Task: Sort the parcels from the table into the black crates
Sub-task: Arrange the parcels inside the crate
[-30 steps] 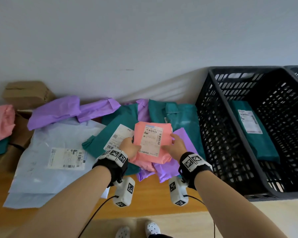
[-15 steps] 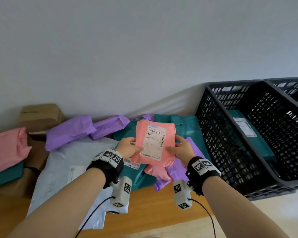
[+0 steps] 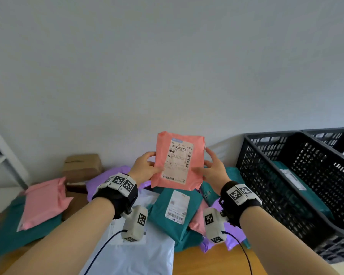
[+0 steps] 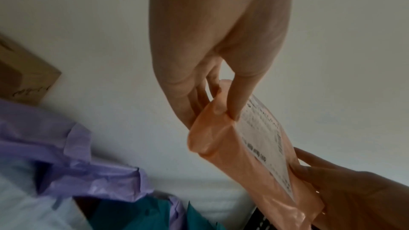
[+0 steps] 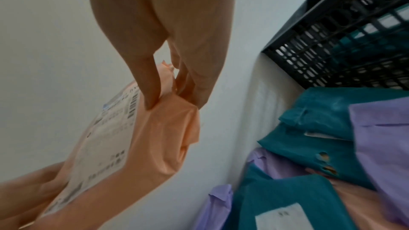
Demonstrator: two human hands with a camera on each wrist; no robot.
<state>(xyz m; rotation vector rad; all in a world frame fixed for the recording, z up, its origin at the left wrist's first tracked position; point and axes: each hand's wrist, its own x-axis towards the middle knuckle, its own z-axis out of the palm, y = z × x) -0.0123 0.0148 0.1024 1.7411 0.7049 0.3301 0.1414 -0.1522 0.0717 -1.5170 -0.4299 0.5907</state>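
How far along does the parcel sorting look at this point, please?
Early on. Done: one teal parcel lies in the near black crate. In hand: the left hand and right hand pinch the salmon parcel upright, label facing the camera. Left: the pile on the table, including a teal mailer, a pink mailer and a cardboard box.

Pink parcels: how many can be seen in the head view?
3. One pink parcel is held up by both hands, one lies at the left on a teal parcel, one is half buried mid-pile. More may be hidden.
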